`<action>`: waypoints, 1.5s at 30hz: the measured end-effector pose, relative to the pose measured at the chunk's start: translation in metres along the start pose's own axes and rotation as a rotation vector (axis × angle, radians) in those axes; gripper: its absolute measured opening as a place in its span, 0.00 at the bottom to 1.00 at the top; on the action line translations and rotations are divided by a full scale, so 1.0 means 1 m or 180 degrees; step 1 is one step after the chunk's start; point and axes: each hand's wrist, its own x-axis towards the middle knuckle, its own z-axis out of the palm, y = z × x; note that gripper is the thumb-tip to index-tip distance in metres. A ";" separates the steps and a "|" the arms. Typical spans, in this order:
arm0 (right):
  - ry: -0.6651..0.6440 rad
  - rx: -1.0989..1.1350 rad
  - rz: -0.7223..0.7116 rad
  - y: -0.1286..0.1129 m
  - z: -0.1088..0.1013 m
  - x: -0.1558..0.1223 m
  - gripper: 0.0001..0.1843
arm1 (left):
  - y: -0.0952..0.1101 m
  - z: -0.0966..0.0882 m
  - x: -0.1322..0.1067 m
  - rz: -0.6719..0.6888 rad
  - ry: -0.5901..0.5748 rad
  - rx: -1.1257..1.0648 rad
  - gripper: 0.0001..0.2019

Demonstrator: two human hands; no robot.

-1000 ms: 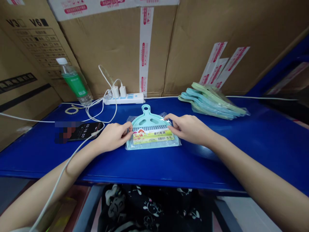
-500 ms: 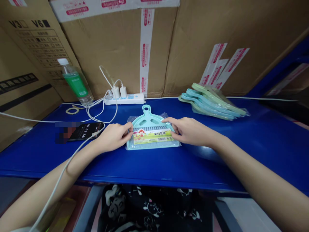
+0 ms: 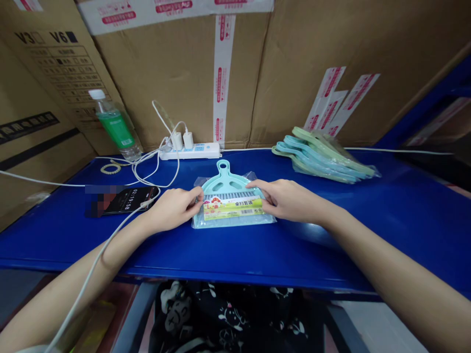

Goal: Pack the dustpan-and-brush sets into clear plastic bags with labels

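A light-blue dustpan and brush set (image 3: pixel 230 182) lies flat on the blue table in a clear plastic bag, its handle pointing away from me. Across its front runs a printed label (image 3: pixel 231 208) with red mushrooms on a yellow-green ground. My left hand (image 3: pixel 174 208) pinches the left edge of the bagged set. At the opposite edge my right hand (image 3: pixel 290 200) grips the set, its index finger stretched over the pan's upper right and the thumb by the label's right end.
Several more bagged dustpan sets (image 3: pixel 324 156), green and blue, lie stacked at the back right. A power strip (image 3: pixel 190 151), a green-labelled bottle (image 3: pixel 116 127) and a phone (image 3: pixel 127 200) are on the left. A white cable (image 3: pixel 99 260) crosses my left forearm. Cardboard boxes (image 3: pixel 176 73) stand behind.
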 end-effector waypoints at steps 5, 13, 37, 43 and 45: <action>-0.0028 0.0093 0.0029 0.000 0.000 0.000 0.25 | 0.000 0.000 0.000 -0.0048 -0.0042 -0.0141 0.05; -0.0076 0.0209 0.0034 0.000 0.002 0.001 0.24 | 0.000 0.000 0.001 -0.0019 -0.0037 -0.0576 0.06; -0.0057 0.0207 0.0010 -0.001 0.001 0.000 0.23 | 0.001 -0.002 0.000 -0.0109 -0.0094 -0.0260 0.11; 0.0042 0.0301 -0.0085 0.001 0.002 -0.002 0.22 | 0.001 -0.001 0.000 -0.0128 -0.0083 -0.0146 0.12; 0.0090 0.0342 -0.0091 0.002 0.003 -0.002 0.21 | 0.001 -0.001 0.000 -0.0138 -0.0087 -0.0103 0.12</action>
